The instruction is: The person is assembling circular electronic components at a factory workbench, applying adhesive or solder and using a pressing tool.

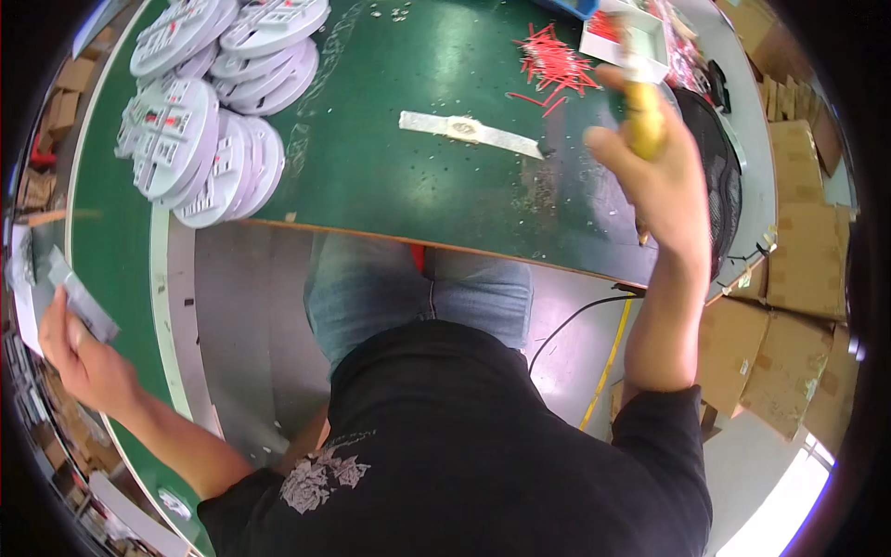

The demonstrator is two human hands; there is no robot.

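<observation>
My right hand point(668, 190) is raised over the right side of the green workbench point(371, 176). Its fingers are wrapped round a yellow-handled tool point(645, 121), whose far end is smeared by motion. At the far left, my left hand point(79, 362) reaches out and pinches a pale grey, partly see-through flat piece point(83, 302), whose exact kind I cannot make out. Stacks of round white plastic housings point(172, 139) with small fittings on their faces stand at the bench's left. Short red wires point(557, 60) lie heaped near the back right, beyond my right hand.
A strip of whitish tape point(469, 130) is stuck across the bench middle, with dark specks around it. A white box point(654, 46) holding red wires stands at the back right, beside a black mesh bag point(710, 167). Cardboard boxes point(803, 260) are piled beyond the right edge.
</observation>
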